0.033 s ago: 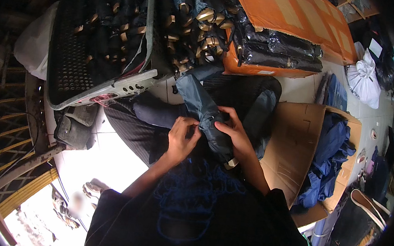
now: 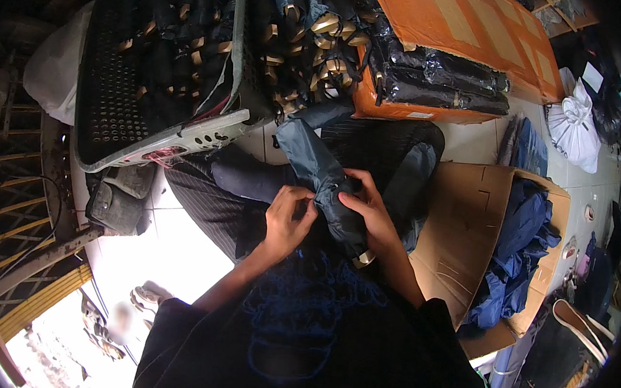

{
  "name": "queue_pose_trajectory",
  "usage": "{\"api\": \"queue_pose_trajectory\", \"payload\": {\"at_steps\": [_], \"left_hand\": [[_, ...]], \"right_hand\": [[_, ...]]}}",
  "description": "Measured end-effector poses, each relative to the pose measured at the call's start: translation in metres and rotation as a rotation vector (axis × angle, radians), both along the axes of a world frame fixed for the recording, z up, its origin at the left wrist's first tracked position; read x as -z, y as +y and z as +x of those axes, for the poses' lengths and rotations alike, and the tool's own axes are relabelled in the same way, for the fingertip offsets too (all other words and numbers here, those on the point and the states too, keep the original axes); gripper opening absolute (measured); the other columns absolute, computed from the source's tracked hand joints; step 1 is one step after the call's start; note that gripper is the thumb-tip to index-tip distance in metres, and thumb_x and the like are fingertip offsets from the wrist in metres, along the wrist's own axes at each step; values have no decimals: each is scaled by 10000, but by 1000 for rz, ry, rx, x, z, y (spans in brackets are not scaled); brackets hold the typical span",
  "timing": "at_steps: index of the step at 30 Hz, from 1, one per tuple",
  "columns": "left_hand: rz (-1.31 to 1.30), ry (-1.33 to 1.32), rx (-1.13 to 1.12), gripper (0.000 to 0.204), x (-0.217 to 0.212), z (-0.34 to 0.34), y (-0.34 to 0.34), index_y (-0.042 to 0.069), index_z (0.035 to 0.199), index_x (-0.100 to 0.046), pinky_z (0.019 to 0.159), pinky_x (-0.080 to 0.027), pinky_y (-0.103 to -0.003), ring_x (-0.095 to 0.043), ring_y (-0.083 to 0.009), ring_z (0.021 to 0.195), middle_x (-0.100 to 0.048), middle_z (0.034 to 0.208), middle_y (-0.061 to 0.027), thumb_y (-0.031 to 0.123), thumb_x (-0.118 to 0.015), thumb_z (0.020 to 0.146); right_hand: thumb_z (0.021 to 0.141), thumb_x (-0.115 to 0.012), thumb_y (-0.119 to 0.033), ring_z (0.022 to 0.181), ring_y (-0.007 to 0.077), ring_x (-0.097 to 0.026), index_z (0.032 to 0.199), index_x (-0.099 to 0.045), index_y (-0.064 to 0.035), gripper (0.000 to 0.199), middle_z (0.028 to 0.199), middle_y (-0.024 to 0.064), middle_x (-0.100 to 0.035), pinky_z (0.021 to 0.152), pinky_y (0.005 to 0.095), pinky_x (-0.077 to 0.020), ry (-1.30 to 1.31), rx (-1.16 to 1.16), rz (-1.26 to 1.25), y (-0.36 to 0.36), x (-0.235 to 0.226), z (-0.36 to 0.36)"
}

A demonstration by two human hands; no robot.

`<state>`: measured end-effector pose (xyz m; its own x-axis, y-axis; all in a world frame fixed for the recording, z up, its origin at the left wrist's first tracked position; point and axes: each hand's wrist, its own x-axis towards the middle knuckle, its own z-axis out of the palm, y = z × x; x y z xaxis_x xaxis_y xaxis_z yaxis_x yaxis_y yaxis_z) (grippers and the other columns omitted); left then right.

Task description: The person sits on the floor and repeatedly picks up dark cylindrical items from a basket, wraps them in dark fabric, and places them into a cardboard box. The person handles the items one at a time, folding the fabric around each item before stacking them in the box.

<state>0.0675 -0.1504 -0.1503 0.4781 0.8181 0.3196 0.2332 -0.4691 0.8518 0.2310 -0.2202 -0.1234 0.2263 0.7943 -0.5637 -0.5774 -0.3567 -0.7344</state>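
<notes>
A folded umbrella (image 2: 312, 157) in dark blue-grey cloth lies slantwise over my lap, its pale gold-coloured end toward my body. My right hand (image 2: 370, 208) is wrapped round its near half, thumb on top. Against its left side, my left hand (image 2: 290, 216) pinches with thumb and fingertips at the cloth; any strap or small part between them is too small to make out. Another cloth-covered bundle (image 2: 410, 174) of the same colour rests by my right leg. A further dark roll (image 2: 325, 112) lies just beyond the umbrella's far end.
Ahead on the left, a dark perforated basket (image 2: 153, 152) holds many umbrellas with gold-coloured ends; more are heaped beside it (image 2: 325, 25). An orange-brown carton (image 2: 444, 13) with plastic-wrapped dark packs (image 2: 445, 95) stands beyond. To my right, an open cardboard box (image 2: 462, 229) holds blue cloth (image 2: 516, 249).
</notes>
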Motion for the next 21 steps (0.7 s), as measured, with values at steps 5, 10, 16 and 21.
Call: {"api": "queue_pose_trajectory", "payload": {"at_steps": [5,10,16,21], "left_hand": [[17,-16,6,182,-11,-7,5,0,845,-587,628,-471,-320,-580,-263,710,-610,818,-123,-90,-660,705],[17,-38,1,176,-10,-15,9,-1,849,-591,623,-464,-307,-582,-241,706,-610,826,-122,-92,-657,714],[116,-1,54,206,-15,-15,12,1,871,-583,671,-458,-340,-571,-276,715,-603,824,-133,-103,-636,702],[33,39,38,183,-18,-9,16,1,928,-544,688,-449,-301,-563,-221,724,-588,839,-112,-41,-606,762]], "right_hand": [[821,-697,-88,909,148,-596,1227,-449,-67,476,1014,112,-601,753,265,-485,-162,-24,55,1,-4,-12],[813,-716,-97,936,155,-577,1194,-450,-25,471,1047,104,-575,777,277,-481,-358,-7,74,2,5,-25],[838,-675,-39,876,127,-591,1184,-455,-15,410,937,117,-624,747,261,-482,-695,-13,192,5,-10,-33],[813,-713,-117,916,212,-634,1164,-486,0,434,981,178,-634,783,305,-488,-780,-19,229,8,-14,-25]]}}
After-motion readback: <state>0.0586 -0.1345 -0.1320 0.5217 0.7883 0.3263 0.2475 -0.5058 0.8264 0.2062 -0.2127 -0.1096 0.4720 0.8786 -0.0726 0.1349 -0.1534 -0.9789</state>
